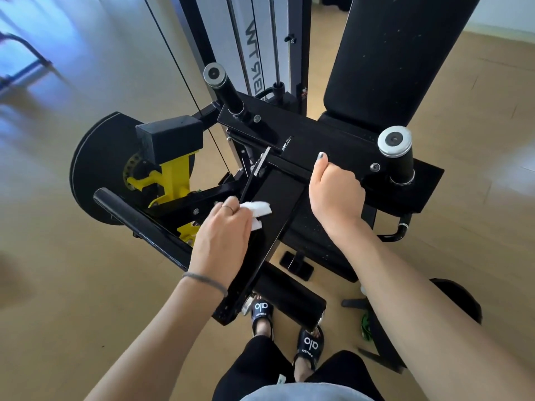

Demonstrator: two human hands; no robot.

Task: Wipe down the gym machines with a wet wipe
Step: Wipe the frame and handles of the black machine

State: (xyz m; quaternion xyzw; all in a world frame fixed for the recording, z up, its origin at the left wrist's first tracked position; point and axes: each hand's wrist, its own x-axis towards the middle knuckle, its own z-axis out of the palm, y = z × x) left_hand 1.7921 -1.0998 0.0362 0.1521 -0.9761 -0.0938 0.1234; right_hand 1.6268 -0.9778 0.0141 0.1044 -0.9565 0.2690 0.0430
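Wet wipe [260,211] sits bunched in our left hand [221,235], pinched between thumb and fingers and pressed against the upper left edge of the black steel lever arm [269,224] of the leg machine. That arm slopes down toward us and ends at the roller pad [289,296] just above our sandalled feet [309,345]. Our right hand [335,195] is curled into a fist round the cross bar [292,166] where the arm meets the machine's frame, gripping it, we judge, to steady ourselves or the arm while the other hand works.

We take the step in hand to be wiping this lever arm, with the wipe near its upper part. Most of the flat face below it, toward us, looks yet to be covered, though we cannot tell from the sheen what is already clean. The next move seems to call for a firm stroke down the length of the arm toward the roller pad, keeping the wipe flat on the steel and not letting it catch on the thin metal plate [257,169] standing on edge just above it. The seat [312,235], the backrest [396,56] and the two capped handles [223,82] lie well apart from the wipe.
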